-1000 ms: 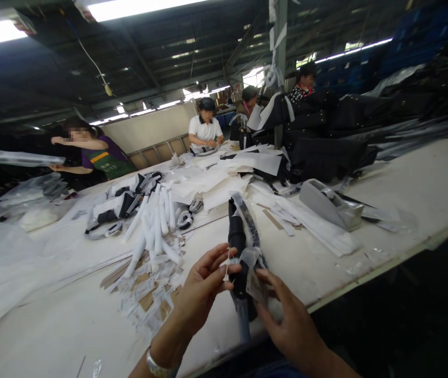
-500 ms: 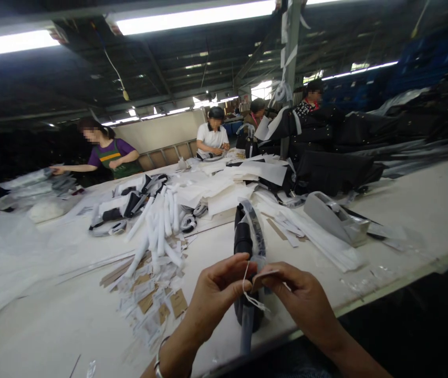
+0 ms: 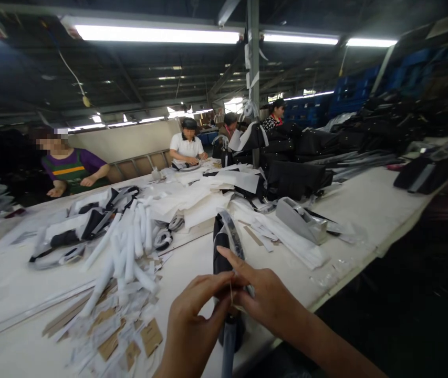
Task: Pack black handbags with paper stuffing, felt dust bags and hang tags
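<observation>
1. The black bag (image 3: 219,257) stands on the pale table (image 3: 365,194), close to the near edge; its lower part is mostly covered by the hands. Standing on its own support, it seems to leave both hands free for finer work.
2. The left hand (image 3: 198,315) is at the bag's near left side, index finger and thumb curved toward each other. A thin pale cord (image 3: 231,294) runs between their tips, apparently stretched so it stays straight; whether they pinch it firmly, I cannot tell.
3. The right hand (image 3: 263,291) is at the bag's near right side, its index finger extended over the black body, perhaps to keep it out of the way. Its thumb and other fingers crowd against the left fingertips; what they pinch, if anything, is hidden.
4. Left of the bag lie white tubes (image 3: 131,252) and, nearer, loose brown tags (image 3: 152,337), probably heaped there for easy reach.
5. Right of the bag sits a grey holder (image 3: 298,220), apart from the hands.
6. Beyond the bag are white sheets (image 3: 208,197) and, farther right, stacked black goods (image 3: 298,178). A co-worker in a white shirt (image 3: 186,148) sits well past it.
</observation>
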The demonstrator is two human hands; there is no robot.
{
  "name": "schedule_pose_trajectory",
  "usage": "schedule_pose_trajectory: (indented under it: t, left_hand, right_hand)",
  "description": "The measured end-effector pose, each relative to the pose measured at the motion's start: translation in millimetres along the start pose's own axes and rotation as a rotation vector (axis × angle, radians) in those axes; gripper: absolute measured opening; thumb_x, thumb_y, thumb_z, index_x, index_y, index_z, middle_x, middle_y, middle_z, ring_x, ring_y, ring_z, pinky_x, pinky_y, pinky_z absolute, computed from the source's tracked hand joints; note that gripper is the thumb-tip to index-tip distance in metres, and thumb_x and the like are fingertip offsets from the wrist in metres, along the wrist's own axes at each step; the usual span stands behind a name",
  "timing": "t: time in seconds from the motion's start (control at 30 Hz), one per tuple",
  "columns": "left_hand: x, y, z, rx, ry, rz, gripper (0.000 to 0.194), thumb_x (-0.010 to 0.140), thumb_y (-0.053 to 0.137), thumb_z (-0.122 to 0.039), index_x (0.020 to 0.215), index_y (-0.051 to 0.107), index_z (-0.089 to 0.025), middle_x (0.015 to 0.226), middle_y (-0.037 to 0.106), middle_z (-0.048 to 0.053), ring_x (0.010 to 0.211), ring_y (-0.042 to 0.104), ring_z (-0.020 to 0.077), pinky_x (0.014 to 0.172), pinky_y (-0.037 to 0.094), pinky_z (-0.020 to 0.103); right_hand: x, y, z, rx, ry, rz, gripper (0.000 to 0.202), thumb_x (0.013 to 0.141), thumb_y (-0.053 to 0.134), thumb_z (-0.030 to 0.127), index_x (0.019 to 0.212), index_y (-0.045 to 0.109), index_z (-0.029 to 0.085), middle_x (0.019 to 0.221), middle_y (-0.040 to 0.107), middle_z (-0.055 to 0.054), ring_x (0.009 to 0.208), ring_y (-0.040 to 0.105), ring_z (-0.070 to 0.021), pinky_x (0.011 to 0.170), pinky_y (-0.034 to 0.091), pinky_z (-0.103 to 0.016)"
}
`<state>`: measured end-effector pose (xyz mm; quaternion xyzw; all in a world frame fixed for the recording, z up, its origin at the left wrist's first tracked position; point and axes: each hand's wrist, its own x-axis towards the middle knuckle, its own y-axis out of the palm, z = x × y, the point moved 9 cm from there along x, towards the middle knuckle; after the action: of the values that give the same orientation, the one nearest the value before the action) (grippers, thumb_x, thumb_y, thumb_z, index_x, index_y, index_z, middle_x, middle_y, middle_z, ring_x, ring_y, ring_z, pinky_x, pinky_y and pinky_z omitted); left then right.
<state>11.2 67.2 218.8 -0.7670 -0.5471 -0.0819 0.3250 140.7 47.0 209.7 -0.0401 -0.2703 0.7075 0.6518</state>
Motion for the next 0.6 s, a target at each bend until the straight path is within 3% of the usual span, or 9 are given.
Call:
schedule_pose_trajectory:
  t: [0.13, 0.2, 0.27, 0.33, 0.43, 0.5, 0.6]
  left_hand:
    - [-9.6, -10.6, -27.8, 0.161, 0.178, -0.057, 0.037, 0.084, 0.068, -0.013, 0.115, 0.072, -0.035, 0.093, 0.077, 0.001, 0.078, 0.069, 0.0186, 0.072, 0.055, 0.026]
    - [-19.6, -15.4, -29.0, 0.197, 0.174, -0.100, 0.040, 0.083, 0.070, -0.013, 0.117, 0.070, -0.035, 0.094, 0.076, 0.001, 0.078, 0.070, 0.0177, 0.073, 0.054, 0.025]
    - [-30.0, -20.6, -21.6, 0.206, 0.102, -0.149, 0.040, 0.082, 0.072, -0.014, 0.116, 0.070, -0.035, 0.093, 0.076, 0.000, 0.077, 0.070, 0.0162, 0.074, 0.055, 0.024]
    - [-39.1, -27.5, -9.1, 0.174, -0.026, -0.212, 0.037, 0.082, 0.073, -0.018, 0.115, 0.068, -0.034, 0.090, 0.075, -0.001, 0.074, 0.069, 0.0147, 0.071, 0.056, 0.023]
    - [-48.2, -39.2, -5.3, 0.119, -0.140, -0.322, 0.035, 0.082, 0.074, -0.021, 0.114, 0.066, -0.031, 0.090, 0.074, -0.002, 0.074, 0.069, 0.0146, 0.069, 0.058, 0.022]
    - [-50.8, -45.3, -25.3, 0.162, -0.056, -0.384, 0.036, 0.081, 0.074, -0.016, 0.113, 0.067, -0.032, 0.087, 0.074, -0.002, 0.072, 0.068, 0.0143, 0.068, 0.058, 0.023]
    - [-60.6, -41.6, -67.3, 0.286, 0.158, -0.393, 0.052, 0.077, 0.072, -0.004, 0.117, 0.067, -0.038, 0.080, 0.074, -0.003, 0.065, 0.066, 0.0150, 0.063, 0.057, 0.025]
  right_hand:
    - [-9.1, 4.6, -5.9, 0.358, 0.075, -0.016, 0.071, 0.089, 0.063, 0.023, 0.153, 0.031, 0.028, 0.108, 0.073, -0.002, 0.100, 0.069, -0.0195, 0.096, 0.051, -0.034]
    - [-17.0, 8.3, -16.1, 0.591, 0.129, -0.057, 0.067, 0.094, 0.059, 0.030, 0.154, 0.028, 0.025, 0.117, 0.071, -0.006, 0.105, 0.068, -0.0216, 0.096, 0.052, -0.038]
    - [-25.7, 7.9, -27.1, 0.647, 0.155, -0.139, 0.057, 0.098, 0.053, 0.033, 0.151, 0.033, 0.024, 0.110, 0.073, -0.008, 0.102, 0.069, -0.0224, 0.094, 0.053, -0.041]
    - [-33.4, -1.3, -28.1, 0.457, 0.070, -0.257, 0.045, 0.097, 0.055, 0.030, 0.142, 0.048, 0.023, 0.097, 0.076, -0.007, 0.100, 0.070, -0.0229, 0.098, 0.051, -0.042]
    - [-42.8, -10.1, -6.2, 0.049, -0.220, -0.374, 0.036, 0.088, 0.065, 0.017, 0.123, 0.065, 0.025, 0.095, 0.076, -0.005, 0.099, 0.069, -0.0231, 0.095, 0.054, -0.038]
    - [-43.9, -3.2, 3.7, -0.087, -0.361, -0.344, 0.039, 0.086, 0.065, 0.011, 0.121, 0.066, 0.027, 0.101, 0.075, -0.005, 0.097, 0.069, -0.0222, 0.088, 0.057, -0.035]
    - [-38.6, 7.6, 2.8, -0.125, -0.438, -0.292, 0.036, 0.087, 0.064, 0.012, 0.120, 0.067, 0.027, 0.101, 0.074, -0.005, 0.097, 0.069, -0.0214, 0.088, 0.058, -0.035]
